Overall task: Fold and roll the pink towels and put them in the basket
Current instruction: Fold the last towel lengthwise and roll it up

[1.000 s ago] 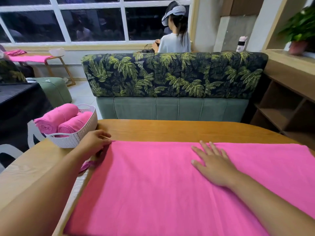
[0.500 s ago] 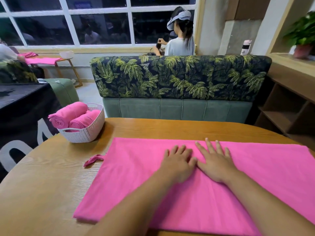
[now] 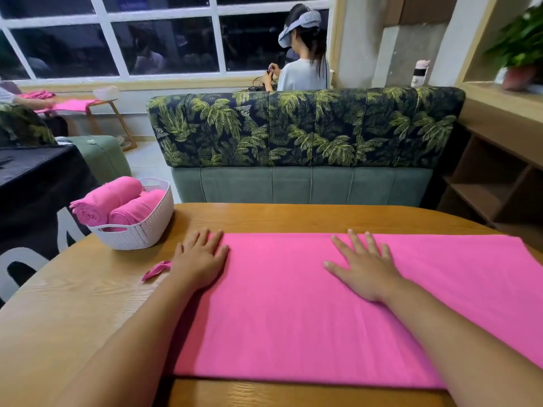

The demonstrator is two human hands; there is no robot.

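Two rolled pink towels [image 3: 105, 201] already lie side by side in the white basket [image 3: 141, 233] at the left of the frame, so that share of the job looks done. One more pink towel [image 3: 293, 304] lies flat on the desk [image 3: 73, 304] across the lower middle, not yet rolled. The left hand [image 3: 199, 257] presses at its left edge and the right hand [image 3: 364, 271] near its middle. Both hands are flat, fingers spread, gripping nothing. Rolling and basketing it likely remain.

Palm-print sofa [image 3: 305, 127], dark windows [image 3: 164, 36], wooden shelves [image 3: 496, 183].
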